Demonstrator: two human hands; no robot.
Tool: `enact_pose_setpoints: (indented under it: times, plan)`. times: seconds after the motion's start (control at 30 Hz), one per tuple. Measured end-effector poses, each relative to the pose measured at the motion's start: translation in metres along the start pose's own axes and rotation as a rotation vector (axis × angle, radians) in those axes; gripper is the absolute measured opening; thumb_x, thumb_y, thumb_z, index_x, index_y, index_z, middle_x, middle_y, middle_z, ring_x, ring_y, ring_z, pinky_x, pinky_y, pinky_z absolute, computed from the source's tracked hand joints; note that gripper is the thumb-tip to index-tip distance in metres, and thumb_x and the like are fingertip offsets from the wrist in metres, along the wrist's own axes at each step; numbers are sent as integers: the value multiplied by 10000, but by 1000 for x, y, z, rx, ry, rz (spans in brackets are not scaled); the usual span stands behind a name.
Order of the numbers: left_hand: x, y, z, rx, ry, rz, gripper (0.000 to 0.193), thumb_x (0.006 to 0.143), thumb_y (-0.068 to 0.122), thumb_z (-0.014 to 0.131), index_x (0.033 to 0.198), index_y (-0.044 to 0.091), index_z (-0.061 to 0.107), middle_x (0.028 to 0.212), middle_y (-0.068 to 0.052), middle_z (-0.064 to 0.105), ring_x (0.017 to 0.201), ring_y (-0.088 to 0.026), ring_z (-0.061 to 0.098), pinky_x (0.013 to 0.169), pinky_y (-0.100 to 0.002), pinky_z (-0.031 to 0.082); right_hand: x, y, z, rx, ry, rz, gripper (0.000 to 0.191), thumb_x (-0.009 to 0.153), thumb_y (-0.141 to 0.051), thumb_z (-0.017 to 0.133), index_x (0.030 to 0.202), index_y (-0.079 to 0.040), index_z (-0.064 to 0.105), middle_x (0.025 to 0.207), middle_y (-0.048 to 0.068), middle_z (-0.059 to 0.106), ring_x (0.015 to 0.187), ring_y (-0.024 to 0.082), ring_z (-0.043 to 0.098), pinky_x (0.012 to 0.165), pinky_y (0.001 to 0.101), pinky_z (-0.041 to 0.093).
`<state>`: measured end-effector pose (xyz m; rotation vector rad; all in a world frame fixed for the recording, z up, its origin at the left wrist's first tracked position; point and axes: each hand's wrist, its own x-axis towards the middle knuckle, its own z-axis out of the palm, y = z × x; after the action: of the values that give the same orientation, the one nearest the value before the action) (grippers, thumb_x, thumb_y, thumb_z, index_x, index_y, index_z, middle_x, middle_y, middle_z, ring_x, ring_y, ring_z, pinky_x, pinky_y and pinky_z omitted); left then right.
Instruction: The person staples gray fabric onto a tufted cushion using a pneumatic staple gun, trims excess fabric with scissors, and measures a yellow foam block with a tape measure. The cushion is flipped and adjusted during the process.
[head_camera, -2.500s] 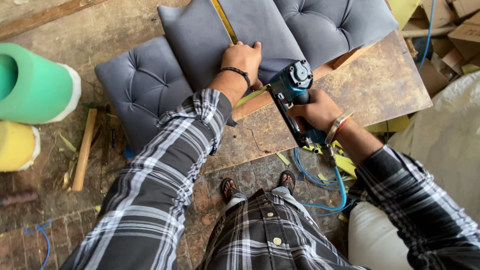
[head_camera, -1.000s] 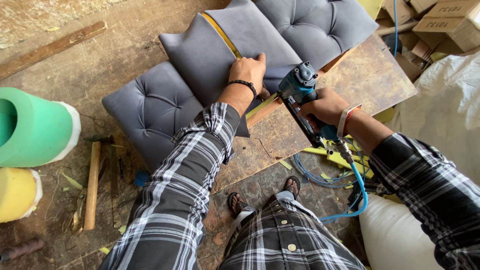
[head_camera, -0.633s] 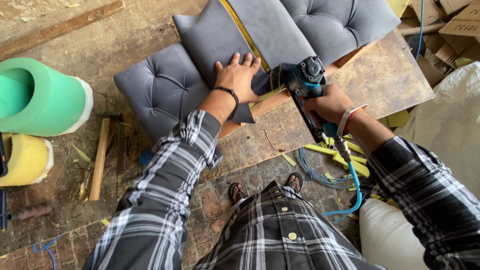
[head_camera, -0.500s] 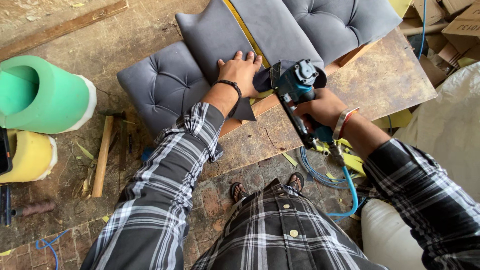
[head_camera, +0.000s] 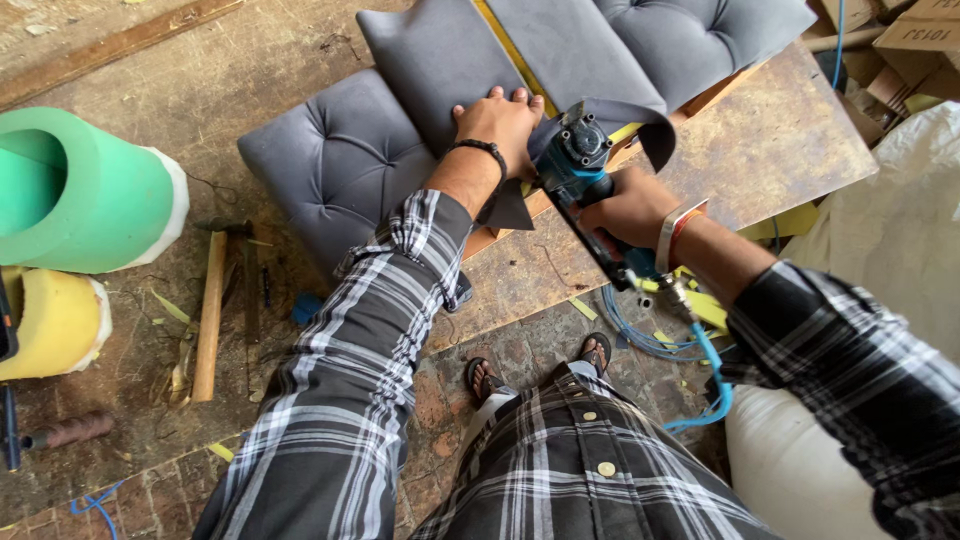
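Fabric of grey velvet lies over the padded panel on the wooden workbench, its loose edge folded toward the person. Left hand presses flat on the cloth, fingers spread, gripping nothing. Right hand is closed fully around the blue pneumatic stapler, nose at the folded edge just beside the left thumb. Keep the cloth taut, seat the nose square on the frame, and hold fingertips apart from the firing line.
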<state>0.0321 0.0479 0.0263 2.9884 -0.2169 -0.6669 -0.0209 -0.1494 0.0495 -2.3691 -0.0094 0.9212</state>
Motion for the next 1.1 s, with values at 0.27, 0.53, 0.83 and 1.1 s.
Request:
enact_pose_setpoints:
  times: [0.27,0.53,0.83,1.1]
  plan:
    - [9,-2,0,6,-39,15,867,893,305,719,1613,319,236,1645,39,299,1480,-288,343,1132,-682,348,-3,-5,9,152,-26,-4,85,781,-123,759,746,-49,736,558,57,663,445,169,631,462,357,522]
    - [27,-7,15,0,22,21,732,951,233,616,1585,375,278,1623,45,330,1469,-294,355,1108,-662,382,-5,-8,21,20,-25,-45,313,893,-235,736,752,44,752,541,89,661,435,162,616,472,317,496]
    - [3,-6,5,31,46,52,1095,707,549,864,1596,280,283,1623,19,347,1458,-303,375,1096,-659,407,-14,89,20,102,-42,-2,178,797,-146,821,872,-9,736,623,85,707,496,178,647,503,340,521]
    - [-1,0,38,-70,249,10,1071,691,491,856,1586,272,309,1669,-43,229,1534,-368,206,1101,-768,188,50,215,4,-306,213,-92,743,808,-298,837,1452,-116,515,959,209,711,878,362,706,791,444,548]
